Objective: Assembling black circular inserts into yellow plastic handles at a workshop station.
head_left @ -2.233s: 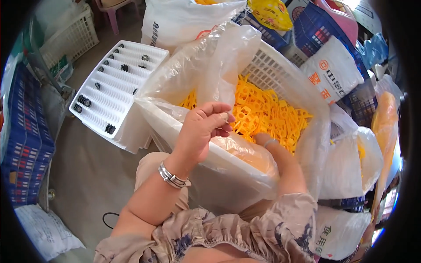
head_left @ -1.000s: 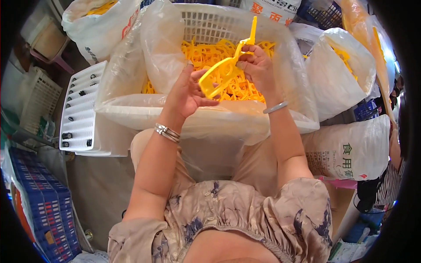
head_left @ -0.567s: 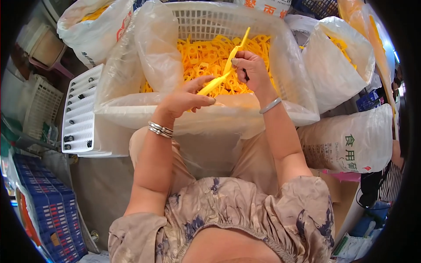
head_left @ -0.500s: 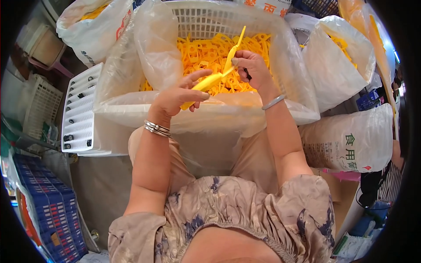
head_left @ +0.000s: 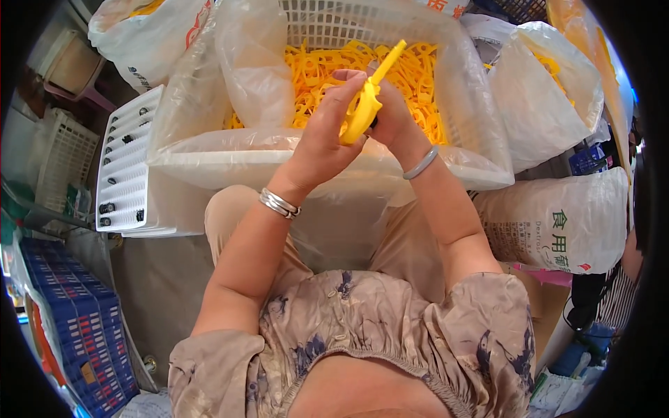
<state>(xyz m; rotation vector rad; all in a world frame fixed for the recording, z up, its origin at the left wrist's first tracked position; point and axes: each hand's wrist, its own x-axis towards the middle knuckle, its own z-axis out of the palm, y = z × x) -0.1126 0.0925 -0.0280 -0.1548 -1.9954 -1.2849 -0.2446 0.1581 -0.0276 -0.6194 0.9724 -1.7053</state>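
Observation:
In front of the crate, my left hand (head_left: 327, 136) is closed round a yellow plastic part (head_left: 364, 111) with a curved, handle-like body and a straight, narrow end pointing up and to the right. My right hand (head_left: 395, 120) meets it from the right side, its fingers curled in behind the part and mostly hidden. A bit of something black shows between my right hand and the part, too small to name. Beyond both hands, many loose yellow plastic pieces (head_left: 418, 90) fill a white crate (head_left: 327, 21) lined with clear plastic sheeting.
White stacked trays (head_left: 129, 164) holding small black pieces stand left of the crate. White sacks with yellow pieces (head_left: 547, 104) flank it on both sides, and a printed sack (head_left: 557, 219) lies at the right. A blue crate (head_left: 80, 327) is at the lower left.
My hands, apart before with the yellow pieces stretched between them, are now together. My left hand has moved right and up, turning the part more upright. The view has shifted slightly.

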